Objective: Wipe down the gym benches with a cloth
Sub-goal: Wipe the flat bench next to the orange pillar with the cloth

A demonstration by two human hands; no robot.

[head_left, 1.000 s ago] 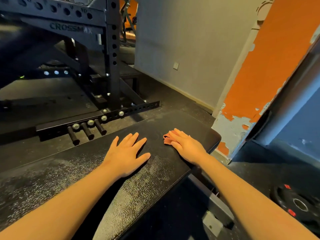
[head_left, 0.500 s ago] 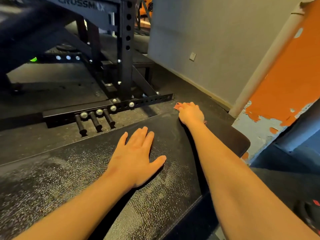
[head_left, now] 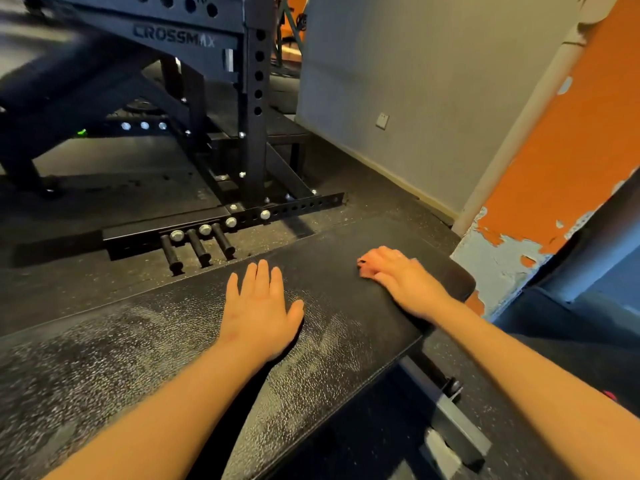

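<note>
A black padded gym bench (head_left: 166, 362) runs from the lower left to its rounded end at the right. My left hand (head_left: 259, 310) lies flat on the pad near the middle, fingers straight and spread. My right hand (head_left: 401, 278) presses a small red cloth (head_left: 364, 268) onto the pad close to the bench's far end. Only a sliver of the cloth shows past my fingertips; the hand covers the rest.
A black CROSSMAX rack (head_left: 252, 109) with three short pegs (head_left: 197, 249) stands on the rubber floor behind the bench. An orange and blue peeling pillar (head_left: 540, 209) is just right of the bench end. The bench's metal frame (head_left: 450, 420) sticks out below right.
My right hand has slid the cloth back from the bench's far edge toward me and to the right. My left hand has stayed flat in place.
</note>
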